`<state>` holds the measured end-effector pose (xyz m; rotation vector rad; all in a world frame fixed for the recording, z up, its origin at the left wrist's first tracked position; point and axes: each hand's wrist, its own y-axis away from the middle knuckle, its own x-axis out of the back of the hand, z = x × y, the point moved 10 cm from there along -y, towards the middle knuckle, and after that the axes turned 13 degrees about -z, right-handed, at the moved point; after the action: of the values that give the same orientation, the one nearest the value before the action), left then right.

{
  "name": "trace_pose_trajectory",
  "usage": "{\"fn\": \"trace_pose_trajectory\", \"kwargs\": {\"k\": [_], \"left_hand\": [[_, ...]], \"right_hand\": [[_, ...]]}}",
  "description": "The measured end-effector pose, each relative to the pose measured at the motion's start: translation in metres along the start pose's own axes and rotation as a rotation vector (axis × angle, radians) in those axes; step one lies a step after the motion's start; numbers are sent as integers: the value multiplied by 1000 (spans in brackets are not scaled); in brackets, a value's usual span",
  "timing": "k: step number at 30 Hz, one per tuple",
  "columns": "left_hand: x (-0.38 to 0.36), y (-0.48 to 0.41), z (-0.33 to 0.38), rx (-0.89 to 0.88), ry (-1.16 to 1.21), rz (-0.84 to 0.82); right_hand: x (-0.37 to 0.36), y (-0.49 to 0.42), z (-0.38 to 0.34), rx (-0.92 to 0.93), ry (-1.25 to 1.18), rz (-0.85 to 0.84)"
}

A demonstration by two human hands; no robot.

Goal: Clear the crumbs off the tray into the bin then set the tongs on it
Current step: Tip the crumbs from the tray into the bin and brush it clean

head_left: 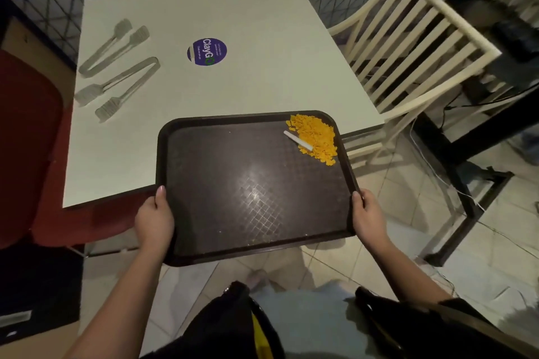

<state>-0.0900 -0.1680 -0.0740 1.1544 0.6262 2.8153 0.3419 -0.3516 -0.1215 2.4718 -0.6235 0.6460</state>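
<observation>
My left hand [154, 218] and right hand [369, 214] each grip a near corner of the dark tray [233, 183], held over the table [262, 23] corner, so I'd keep it level, orange crumbs [318, 134] heaped far-right, until I reach the unseen bin

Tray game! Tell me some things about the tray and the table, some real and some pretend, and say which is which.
1. Both hands hold the tray. True: the left hand and right hand grip its near corners.
2. The crumbs cover the whole tray. False: they are piled in its far right corner.
3. Two tongs lie on the table. True.
4. The sticker on the table is red. False: it is purple-blue.
</observation>
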Motion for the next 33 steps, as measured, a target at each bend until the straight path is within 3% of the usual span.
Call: {"fn": "trace_pose_trajectory", "kwargs": {"k": [11,17,24,33], "left_hand": [[-100,91,48,-38,64,27],[-165,161,32,38,138,42],[-183,207,-10,160,78,76],[-206,191,-54,262,-23,25]], "right_hand": [[121,3,72,30,-4,-15],[183,16,120,59,33,-2],[162,29,187,-39,9,-139],[103,17,246,-304,75,-337]]}}
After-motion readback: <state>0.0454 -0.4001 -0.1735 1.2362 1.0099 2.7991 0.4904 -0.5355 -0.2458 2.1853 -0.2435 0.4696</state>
